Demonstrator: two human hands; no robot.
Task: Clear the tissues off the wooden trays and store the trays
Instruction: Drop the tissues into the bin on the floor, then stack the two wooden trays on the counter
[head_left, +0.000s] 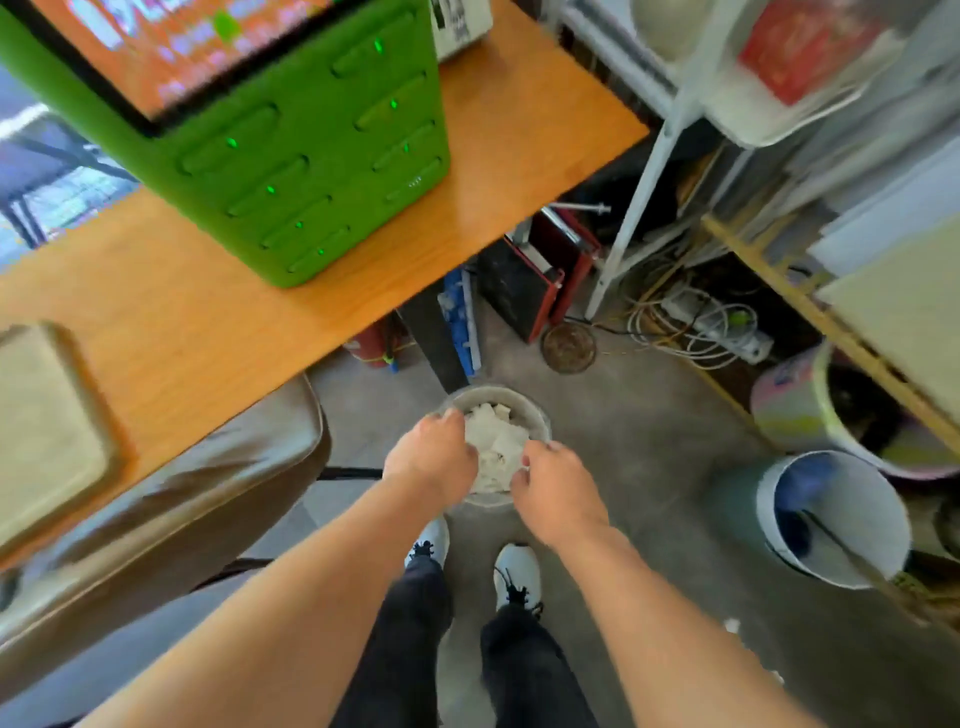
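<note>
Two hands hang over a small round bin (537, 415) on the floor (649, 441), just past the desk's (493, 156) near edge. The bin is heaped with white tissues (493, 441). The left hand (431, 457) and right hand (558, 491) both curl their fingers down at the heap; whether either grips a tissue, I cannot tell. A wooden tray (47, 415) lies bare by the desk's near edge, left of a green cabinet (322, 182). Open floor lies between the bin and a white bucket (883, 545).
</note>
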